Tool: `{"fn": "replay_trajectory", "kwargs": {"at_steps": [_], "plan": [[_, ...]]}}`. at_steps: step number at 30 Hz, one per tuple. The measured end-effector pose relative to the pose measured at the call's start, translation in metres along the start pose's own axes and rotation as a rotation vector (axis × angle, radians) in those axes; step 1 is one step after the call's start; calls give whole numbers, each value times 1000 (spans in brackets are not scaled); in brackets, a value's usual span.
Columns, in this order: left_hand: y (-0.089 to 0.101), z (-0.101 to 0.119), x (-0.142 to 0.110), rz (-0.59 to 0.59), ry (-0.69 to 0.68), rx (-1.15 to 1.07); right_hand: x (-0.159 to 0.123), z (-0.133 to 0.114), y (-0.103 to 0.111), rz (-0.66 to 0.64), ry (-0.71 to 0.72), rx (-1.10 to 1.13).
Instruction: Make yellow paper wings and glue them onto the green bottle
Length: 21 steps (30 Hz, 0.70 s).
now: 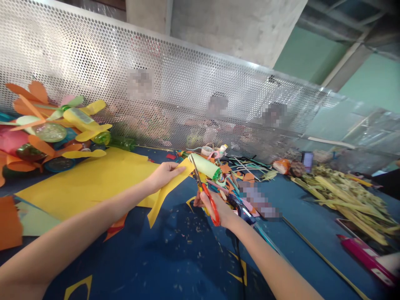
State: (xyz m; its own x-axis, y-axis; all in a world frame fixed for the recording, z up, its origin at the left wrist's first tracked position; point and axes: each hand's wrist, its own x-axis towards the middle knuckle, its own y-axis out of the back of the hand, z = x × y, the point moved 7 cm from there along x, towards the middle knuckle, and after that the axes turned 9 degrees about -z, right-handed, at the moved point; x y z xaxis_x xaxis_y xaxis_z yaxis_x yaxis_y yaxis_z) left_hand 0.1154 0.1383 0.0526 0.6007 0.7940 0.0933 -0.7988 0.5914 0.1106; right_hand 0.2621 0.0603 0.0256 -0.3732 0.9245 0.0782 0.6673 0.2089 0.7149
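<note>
My left hand (166,175) pinches a strip of yellow paper (165,193), whose long end hangs down toward the blue table. In my right hand (215,204) is a pair of red-handled scissors (211,204), its blades pointing up and away from me at the paper's right end. Whether the blades are parted is hard to see. Behind them lies a green bottle (204,166) wrapped in pale green paper. A large yellow paper sheet (125,166) lies flat under and beyond my left forearm.
Paper-petalled bottle flowers (56,129) are piled at the left. A perforated metal screen (175,87) runs along the back, with people behind it. Paper scraps and straws (243,163) clutter the middle. Dried husks (340,191) and a magenta tool (365,256) lie to the right.
</note>
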Motion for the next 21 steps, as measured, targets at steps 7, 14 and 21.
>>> {"fn": "replay_trajectory", "kwargs": {"at_steps": [7, 14, 21], "plan": [[0, 2, 1, -40, -3, 10, 1, 1, 0, 5, -30, 39], [1, -1, 1, -57, 21, 2, 1, 7, -4, -21, -77, 101], [1, -6, 3, -89, 61, -61, 2, 13, -7, -16, -121, 244]]}}
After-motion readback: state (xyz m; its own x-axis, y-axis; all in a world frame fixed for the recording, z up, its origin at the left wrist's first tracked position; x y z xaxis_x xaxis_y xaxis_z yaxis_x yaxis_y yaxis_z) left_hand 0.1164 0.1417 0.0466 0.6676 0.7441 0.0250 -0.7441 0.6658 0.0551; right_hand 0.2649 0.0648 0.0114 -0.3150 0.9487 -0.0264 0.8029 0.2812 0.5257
